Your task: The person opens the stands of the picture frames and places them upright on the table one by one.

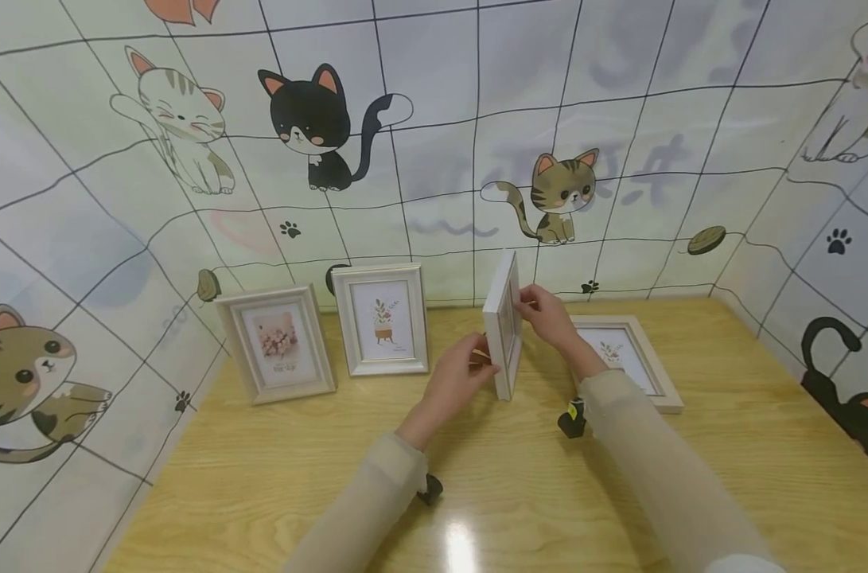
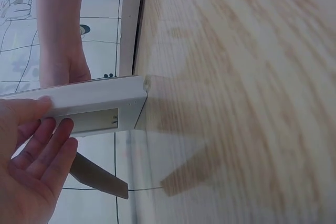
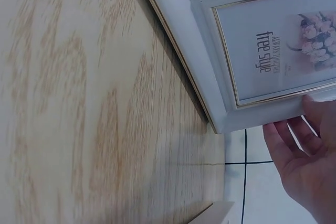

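Note:
A white picture frame (image 1: pixel 503 326) stands upright and edge-on in the middle of the wooden table (image 1: pixel 262 477). My left hand (image 1: pixel 484 364) grips it from the left, at its back. In the left wrist view the thumb lies along the frame's edge (image 2: pixel 94 95), the fingers (image 2: pixel 50 150) reach behind it, and the brown prop leg (image 2: pixel 100 177) sticks out below. My right hand (image 1: pixel 528 306) holds the frame's upper right side. The right wrist view shows the frame's front (image 3: pixel 231 51) with a flower print, and my right-hand fingers (image 3: pixel 294 145) on its edge.
Two more white frames (image 1: pixel 276 342) (image 1: pixel 381 318) stand against the cat-patterned wall (image 1: pixel 434 119) at the back left. A further frame (image 1: pixel 623 358) lies flat on the table just right of my right wrist. Walls close in the table's left, back and right.

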